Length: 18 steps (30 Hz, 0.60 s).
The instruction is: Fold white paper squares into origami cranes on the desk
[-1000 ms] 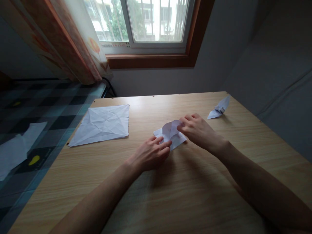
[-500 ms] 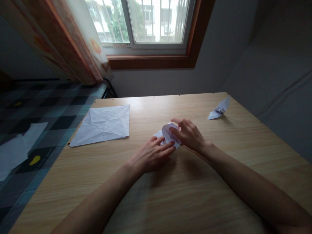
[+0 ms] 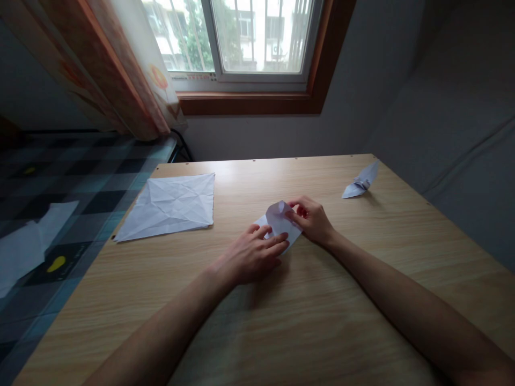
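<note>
The left hand [image 3: 251, 256] lies nearly flat, its fingers stretched out and pressing the near edge of a half-folded white paper [image 3: 279, 215] onto the tabletop [image 3: 322, 300]. The right hand [image 3: 314, 220] is curled, thumb and fingertips pinched on the paper's raised flap from the right. The paper sits mid-tabletop between both hands. Well off to the left a creased white sheet [image 3: 171, 206] lies spread flat. Near the far right corner rests a small folded paper figure [image 3: 361, 182].

- Creased sheet [image 3: 169, 206] flat on bench [image 3: 322, 321], far left corner.
- Folded paper piece [image 3: 278, 221] mid-bench, between both hands.
- Paper crane [image 3: 361, 182] near far right corner.
</note>
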Tool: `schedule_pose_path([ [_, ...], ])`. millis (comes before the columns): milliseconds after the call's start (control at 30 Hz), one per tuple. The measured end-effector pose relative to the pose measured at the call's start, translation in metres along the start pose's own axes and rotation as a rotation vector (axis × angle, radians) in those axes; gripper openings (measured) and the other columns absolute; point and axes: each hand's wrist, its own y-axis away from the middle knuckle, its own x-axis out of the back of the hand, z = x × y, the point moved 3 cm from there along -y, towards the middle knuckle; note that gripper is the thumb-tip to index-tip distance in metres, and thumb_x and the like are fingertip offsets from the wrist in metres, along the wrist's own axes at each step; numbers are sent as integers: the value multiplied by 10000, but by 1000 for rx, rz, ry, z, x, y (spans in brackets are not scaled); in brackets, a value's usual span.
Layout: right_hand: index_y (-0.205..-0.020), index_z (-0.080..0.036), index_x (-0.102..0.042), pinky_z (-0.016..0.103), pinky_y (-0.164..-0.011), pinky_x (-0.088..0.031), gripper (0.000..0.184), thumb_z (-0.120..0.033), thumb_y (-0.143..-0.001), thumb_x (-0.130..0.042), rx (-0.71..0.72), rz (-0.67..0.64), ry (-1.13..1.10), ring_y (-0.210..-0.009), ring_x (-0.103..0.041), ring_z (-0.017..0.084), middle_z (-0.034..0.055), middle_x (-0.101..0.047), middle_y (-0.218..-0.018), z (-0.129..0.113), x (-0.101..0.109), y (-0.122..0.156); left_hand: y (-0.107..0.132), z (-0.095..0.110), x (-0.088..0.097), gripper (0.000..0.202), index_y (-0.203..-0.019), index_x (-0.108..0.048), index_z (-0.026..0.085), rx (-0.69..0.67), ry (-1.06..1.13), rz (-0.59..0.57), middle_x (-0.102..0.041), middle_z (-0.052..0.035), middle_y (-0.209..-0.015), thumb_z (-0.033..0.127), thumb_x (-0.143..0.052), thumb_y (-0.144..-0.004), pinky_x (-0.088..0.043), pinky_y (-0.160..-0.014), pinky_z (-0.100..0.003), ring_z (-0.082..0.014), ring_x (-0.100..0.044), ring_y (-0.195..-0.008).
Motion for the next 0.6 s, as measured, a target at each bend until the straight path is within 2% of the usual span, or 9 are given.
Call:
schedule_pose_path([
  [67,-847,-177,-672,242,-566,-430,146,-302,-881,-603,-8,-11,12,-564,-513,111,5,-619,-763,0,-2,-2,1,-1,0,330,-1212,-582,244,1,36,8,-611,-34,-1316,318,-571,-890,-422,-861,-407,-271,-552,-1075],
  [133,-797,-179,-678,244,-563,-413,145,-287,-863,-608,-38,-6,-17,-572,-510,119,-3,-603,-705,1,-3,-2,2,-4,0,311,-1193,-583,239,17,101,73,-632,-42,-1274,312,-583,-891,-440,-864,-389,-239,-573,-1035],
  [200,-780,-180,-680,241,-552,-399,128,-286,-836,-635,-93,-27,-101,-572,-503,120,-9,-601,-683,4,-5,0,4,-11,2,254,-1131,-592,218,111,170,253,-668,-64,-1173,321,-584,-899,-466,-857,-377,-214,-593,-980],
  [267,-778,-178,-683,240,-555,-403,127,-297,-815,-660,-155,-73,-225,-581,-512,122,-8,-617,-688,6,-8,3,8,-23,5,214,-1057,-595,198,301,231,495,-677,-76,-1050,337,-598,-894,-495,-825,-370,-202,-605,-919],
  [333,-790,-174,-688,251,-583,-427,140,-312,-805,-671,-207,-117,-356,-610,-540,133,2,-644,-712,7,-12,5,14,-35,4,206,-1009,-606,182,487,316,635,-664,-66,-952,331,-634,-869,-519,-757,-344,-184,-610,-842],
  [400,-806,-168,-695,265,-616,-446,149,-315,-801,-671,-235,-147,-466,-651,-569,147,16,-668,-748,4,-14,6,15,-43,0,179,-967,-644,172,564,464,609,-664,-49,-883,311,-650,-854,-522,-675,-301,-159,-611,-765],
  [500,-792,-156,-699,261,-612,-437,155,-310,-790,-679,-260,-180,-536,-652,-568,145,23,-675,-749,-2,-16,6,14,-48,-5,146,-891,-710,170,553,671,511,-684,-50,-833,297,-649,-851,-516,-620,-260,-144,-627,-731],
  [600,-767,-148,-698,246,-565,-401,191,-337,-786,-683,-277,-198,-510,-607,-528,130,11,-642,-688,-5,-16,7,13,-48,-7,145,-876,-742,169,542,739,487,-701,-66,-835,282,-658,-841,-521,-617,-246,-147,-645,-744],
])
